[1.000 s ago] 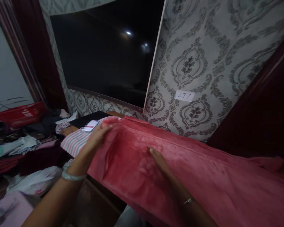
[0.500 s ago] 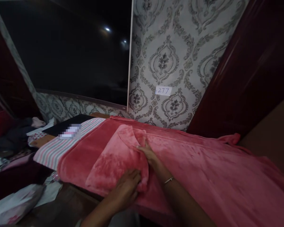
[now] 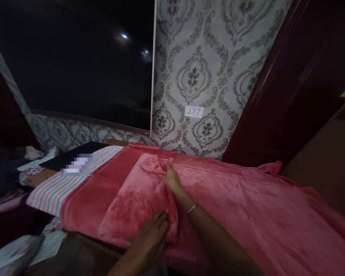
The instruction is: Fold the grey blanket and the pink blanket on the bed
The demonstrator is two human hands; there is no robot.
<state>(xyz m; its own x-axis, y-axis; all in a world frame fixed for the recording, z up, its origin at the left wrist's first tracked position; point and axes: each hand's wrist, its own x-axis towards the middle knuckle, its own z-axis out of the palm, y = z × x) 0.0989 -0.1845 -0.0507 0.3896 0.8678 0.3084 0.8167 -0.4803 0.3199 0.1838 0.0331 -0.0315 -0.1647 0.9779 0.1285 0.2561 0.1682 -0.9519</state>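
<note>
Pink plush fabric (image 3: 232, 214) stretches across a long surface below the wall. On its left half lies a folded-over plush section (image 3: 132, 191), lighter in places, with soft creases. My right hand (image 3: 172, 179), a bracelet on its wrist, pinches the far right corner of that fold. Lower down, my left hand (image 3: 153, 232) rests on the near right edge with its fingers curled into the cloth. Both hands touch the same folded section. The left hand's fingertips are partly hidden in the pile.
A striped cloth (image 3: 56, 191) lies left of the pink fabric, near a flat black object (image 3: 71, 153). Behind, a large dark screen (image 3: 83, 65) hangs on the patterned wall beside a paper marked 277 (image 3: 194, 111). Clothes and papers (image 3: 20, 247) are piled at lower left.
My right hand has shifted slightly up the fold's right edge and its fingers have closed more on the corner. The left hand stays on the near edge. The view has turned slightly right.
</note>
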